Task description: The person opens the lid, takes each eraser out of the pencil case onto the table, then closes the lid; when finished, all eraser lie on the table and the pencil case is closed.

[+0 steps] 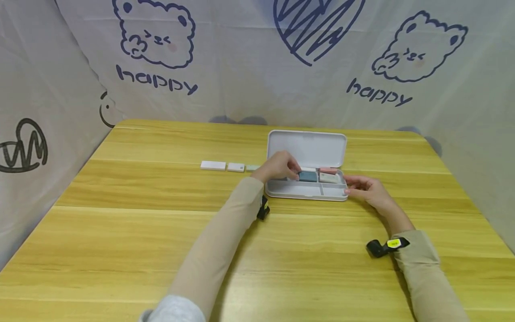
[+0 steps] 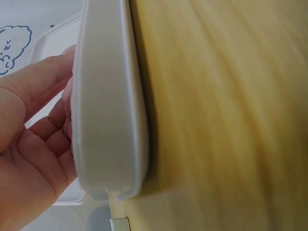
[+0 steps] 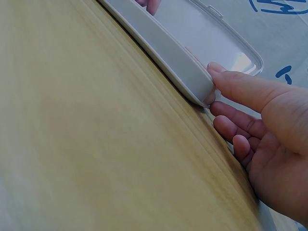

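Observation:
A white pencil case (image 1: 293, 190) stands on the table with its hinged lid (image 1: 306, 148) raised. My left hand (image 1: 279, 165) reaches over its left part, thumb and forefinger pinching the left end of a dark blue eraser (image 1: 308, 176) in the back compartment. From the left wrist, the front wall (image 2: 106, 96) of the case hides those fingertips. To the right of the blue eraser lie a whitish eraser (image 1: 328, 178) and a pink piece (image 1: 328, 170). With thumb on the rim and fingers behind, my right hand (image 1: 368, 192) grips the right end of the case.
Left of the case, a long white block (image 1: 213, 165), a shorter white block (image 1: 235, 167) and a pale green block (image 1: 252, 168) lie in a row, the green one partly behind the left hand. A printed cloth (image 1: 241, 67) hangs behind the wooden table (image 1: 161, 188).

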`<action>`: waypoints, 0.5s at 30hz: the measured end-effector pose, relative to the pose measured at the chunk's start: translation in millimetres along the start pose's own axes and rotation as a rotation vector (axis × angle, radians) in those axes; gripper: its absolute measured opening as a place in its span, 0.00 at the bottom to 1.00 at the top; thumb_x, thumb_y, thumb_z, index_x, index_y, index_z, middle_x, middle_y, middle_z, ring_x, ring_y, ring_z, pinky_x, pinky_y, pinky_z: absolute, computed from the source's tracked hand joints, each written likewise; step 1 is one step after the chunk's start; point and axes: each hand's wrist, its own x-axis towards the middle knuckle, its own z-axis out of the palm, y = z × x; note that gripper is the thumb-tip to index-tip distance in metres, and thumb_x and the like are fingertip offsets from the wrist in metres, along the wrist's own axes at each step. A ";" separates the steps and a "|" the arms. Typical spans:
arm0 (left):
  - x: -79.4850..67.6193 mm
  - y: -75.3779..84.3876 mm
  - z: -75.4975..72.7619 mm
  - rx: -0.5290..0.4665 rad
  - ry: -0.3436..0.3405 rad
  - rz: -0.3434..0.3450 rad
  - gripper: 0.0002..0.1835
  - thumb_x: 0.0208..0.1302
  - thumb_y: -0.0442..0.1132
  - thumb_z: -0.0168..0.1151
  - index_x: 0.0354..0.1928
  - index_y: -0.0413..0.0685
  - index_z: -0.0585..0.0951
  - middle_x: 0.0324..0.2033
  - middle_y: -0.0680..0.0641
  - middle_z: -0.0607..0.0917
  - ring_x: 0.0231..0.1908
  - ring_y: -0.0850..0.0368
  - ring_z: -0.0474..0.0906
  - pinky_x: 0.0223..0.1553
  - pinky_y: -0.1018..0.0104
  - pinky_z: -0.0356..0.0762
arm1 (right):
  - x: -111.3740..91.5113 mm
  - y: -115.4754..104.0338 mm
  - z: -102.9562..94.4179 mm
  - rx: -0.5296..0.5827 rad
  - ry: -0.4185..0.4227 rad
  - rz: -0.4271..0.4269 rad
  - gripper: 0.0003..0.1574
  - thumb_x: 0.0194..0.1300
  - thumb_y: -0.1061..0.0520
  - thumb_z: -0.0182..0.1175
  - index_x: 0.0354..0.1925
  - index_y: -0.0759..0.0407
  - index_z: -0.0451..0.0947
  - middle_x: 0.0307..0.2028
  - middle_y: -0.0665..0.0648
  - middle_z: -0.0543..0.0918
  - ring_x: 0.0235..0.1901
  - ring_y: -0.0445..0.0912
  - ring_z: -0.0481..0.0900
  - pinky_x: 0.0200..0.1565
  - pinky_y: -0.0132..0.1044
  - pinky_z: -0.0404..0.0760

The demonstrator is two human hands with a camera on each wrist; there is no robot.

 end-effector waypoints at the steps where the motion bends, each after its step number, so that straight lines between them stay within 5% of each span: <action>1: 0.2 0.1 0.2 -0.001 -0.002 -0.003 0.10 0.48 0.33 0.68 0.35 0.39 0.83 0.25 0.48 0.81 0.25 0.61 0.71 0.27 0.75 0.69 | 0.0 0.1 -0.1 0.001 0.001 -0.001 0.28 0.57 0.61 0.61 0.52 0.76 0.68 0.33 0.47 0.78 0.31 0.38 0.72 0.31 0.26 0.71; 15: 5.1 -1.1 4.6 0.004 0.013 0.003 0.09 0.46 0.33 0.70 0.32 0.39 0.82 0.21 0.49 0.79 0.22 0.61 0.70 0.25 0.75 0.68 | 0.1 1.0 0.2 0.004 0.003 -0.008 0.27 0.56 0.62 0.61 0.52 0.76 0.68 0.33 0.48 0.78 0.31 0.38 0.72 0.31 0.26 0.71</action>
